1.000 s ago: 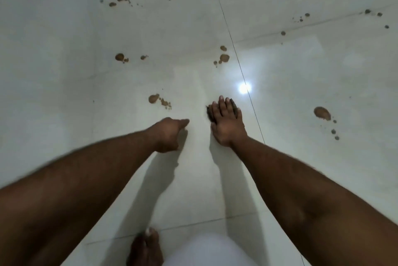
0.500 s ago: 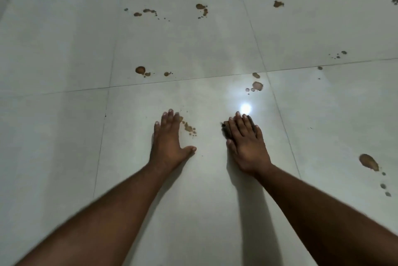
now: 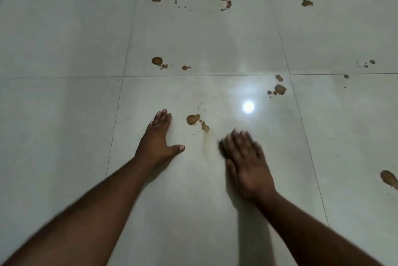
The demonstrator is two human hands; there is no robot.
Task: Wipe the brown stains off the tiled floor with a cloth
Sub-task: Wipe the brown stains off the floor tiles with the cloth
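Pale glossy tiles fill the whole view, crossed by thin grout lines, with a bright lamp glare (image 3: 248,106) reflected near the middle. On this tiled floor (image 3: 64,136) the cloth (image 3: 221,149) shows only as a dark edge peeking out from under the right hand (image 3: 245,162), which lies flat on top of it with the fingers straight and pressing down; the hand is blurred, so how much cloth it covers cannot be told. Just to the left of the cloth runs a pale brownish smear (image 3: 206,144), leading up to the nearest stain (image 3: 195,120), a brown blot with a trail of smaller drops that is only partly wiped at its lower end.

Judging by what lies around, the job is barely begun. Further stains are untouched: a blot with specks (image 3: 159,62) beyond the grout line, another cluster (image 3: 279,89) right of the glare, a row of spots along the far tiles (image 3: 225,1), small dots at the far right (image 3: 366,64), and a large patch at the right edge (image 3: 388,178).

The left hand (image 3: 158,145) rests palm down on the floor just left of the nearest stain, fingers straight and together, thumb spread wide, holding nothing; it looks like a prop for the body's weight. Both forearms reach in from the bottom corners.
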